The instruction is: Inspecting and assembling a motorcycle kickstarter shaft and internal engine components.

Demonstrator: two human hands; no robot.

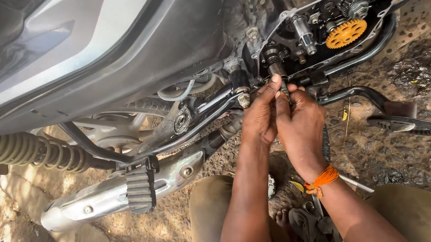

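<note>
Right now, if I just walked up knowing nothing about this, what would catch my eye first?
Probably the bright orange gear inside the opened engine case at the top, vivid against dark oily metal. Just below it, the left hand and right hand meet with fingertips pinched at a ribbed shaft. An orange wrist thread and the shiny exhaust pipe lower left also stand out.

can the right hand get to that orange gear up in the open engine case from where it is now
Probably yes. The orange gear sits exposed in the uncovered engine case, above the right hand, with nothing visibly between them.
</note>
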